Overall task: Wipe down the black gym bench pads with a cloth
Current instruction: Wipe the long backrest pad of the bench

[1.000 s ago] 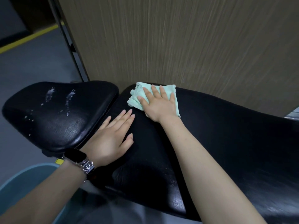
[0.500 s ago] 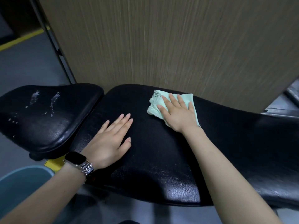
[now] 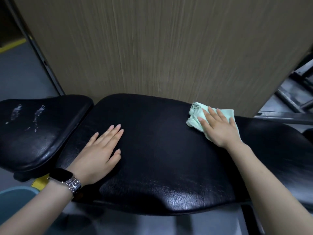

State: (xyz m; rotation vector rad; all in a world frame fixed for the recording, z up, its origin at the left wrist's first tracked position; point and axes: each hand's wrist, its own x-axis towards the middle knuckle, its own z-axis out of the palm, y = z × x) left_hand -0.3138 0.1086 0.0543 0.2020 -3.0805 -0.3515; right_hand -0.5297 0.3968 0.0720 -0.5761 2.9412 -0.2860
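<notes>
Cloth (image 3: 196,114) sits on the far right part of the long back pad (image 3: 160,150), pinned flat under the right hand (image 3: 218,128), so that grip is open-palmed, pressing rather than clenching. Left hand (image 3: 100,153) lies flat and empty on the same pad near the gap, wrist with a watch (image 3: 61,175). I'd say even pressure and overlapping passes are the way to go. Seat pad (image 3: 33,131) on the left has white splatter (image 3: 38,114) on it, needs a pass too.
</notes>
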